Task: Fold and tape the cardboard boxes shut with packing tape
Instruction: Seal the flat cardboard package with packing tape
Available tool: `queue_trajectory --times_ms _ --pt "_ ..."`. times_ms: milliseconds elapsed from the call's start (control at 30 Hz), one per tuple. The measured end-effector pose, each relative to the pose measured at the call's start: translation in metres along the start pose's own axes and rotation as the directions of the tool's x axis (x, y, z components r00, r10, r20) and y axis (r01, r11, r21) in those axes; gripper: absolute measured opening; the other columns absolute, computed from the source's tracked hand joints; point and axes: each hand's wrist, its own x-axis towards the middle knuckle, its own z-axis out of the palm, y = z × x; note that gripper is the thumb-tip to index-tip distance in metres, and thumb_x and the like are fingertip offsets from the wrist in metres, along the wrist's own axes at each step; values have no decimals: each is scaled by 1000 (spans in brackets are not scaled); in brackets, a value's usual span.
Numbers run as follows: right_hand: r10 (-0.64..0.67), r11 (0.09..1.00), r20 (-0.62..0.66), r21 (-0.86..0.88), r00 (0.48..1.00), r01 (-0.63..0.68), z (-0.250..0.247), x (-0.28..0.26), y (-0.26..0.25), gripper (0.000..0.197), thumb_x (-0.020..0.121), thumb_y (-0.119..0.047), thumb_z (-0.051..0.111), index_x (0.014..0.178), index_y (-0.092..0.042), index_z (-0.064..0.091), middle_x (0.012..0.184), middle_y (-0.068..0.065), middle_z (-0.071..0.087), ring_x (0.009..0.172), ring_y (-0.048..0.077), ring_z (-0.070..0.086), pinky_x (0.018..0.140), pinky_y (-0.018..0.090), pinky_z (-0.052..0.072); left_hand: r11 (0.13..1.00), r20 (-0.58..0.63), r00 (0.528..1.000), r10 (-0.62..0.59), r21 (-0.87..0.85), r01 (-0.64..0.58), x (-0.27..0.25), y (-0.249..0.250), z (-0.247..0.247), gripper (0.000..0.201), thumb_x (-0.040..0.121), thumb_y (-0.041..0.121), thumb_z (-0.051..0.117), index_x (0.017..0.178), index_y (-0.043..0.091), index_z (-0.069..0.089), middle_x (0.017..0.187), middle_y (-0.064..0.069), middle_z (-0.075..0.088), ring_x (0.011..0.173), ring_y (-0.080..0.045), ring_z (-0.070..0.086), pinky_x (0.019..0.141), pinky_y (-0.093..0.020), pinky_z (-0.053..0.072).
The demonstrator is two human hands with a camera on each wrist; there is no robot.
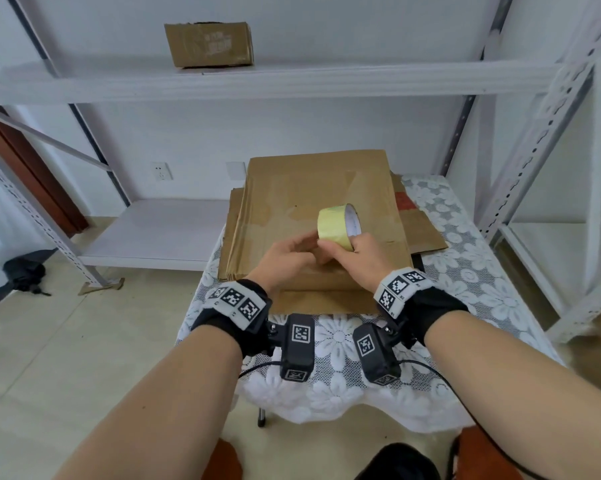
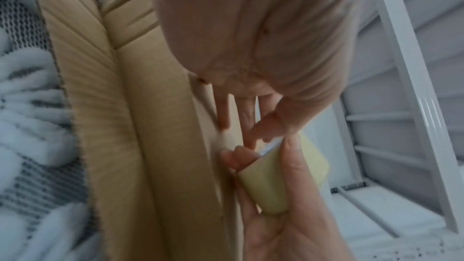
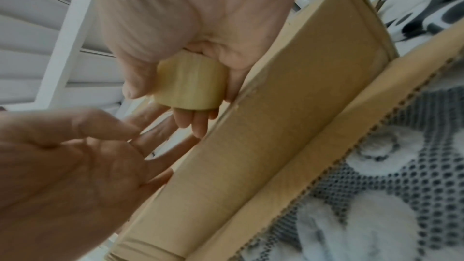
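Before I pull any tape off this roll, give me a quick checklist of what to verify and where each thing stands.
1. Right hand has the tape roll in its grip: ok.
2. Left hand at the roll, fingers reaching its near edge: ok.
3. Loose tape end found: cannot tell.
4. Cardboard box under the hands: ok.
5. Box flaps folded shut: cannot tell.
6. Box steady on the lace-covered table: ok.
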Motion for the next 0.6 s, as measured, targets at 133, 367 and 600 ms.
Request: queue_trajectory --times_ms 133,367,600 --pt "-30 997 28 76 999 28 -4 0 -6 30 89 -34 63 84 -6 74 73 5 73 73 17 67 70 27 49 986 -32 997 -71 -156 65 -5 9 0 63 81 -12 37 135 16 55 121 0 68 111 -13 61 75 -14 41" --pt "59 972 102 220 993 -80 -10 -8 -25 31 91 -37 60 77 -10 65 64 10 66 56 23 63 67 34 56 973 -50 997 -64 -224 51 -14 13 9 54 84 -8 40 129 17 56 124 -5 67 120 -20 59 82 -19 43" --pt "153 949 178 248 972 -195 -14 -14 -35 69 86 -72 32 97 -15 69 84 14 73 81 28 70 78 31 55 979 -115 992 56 -191 -77 -27 21 16 68 89 13 65 148 17 31 132 -4 58 97 2 62 60 0 44"
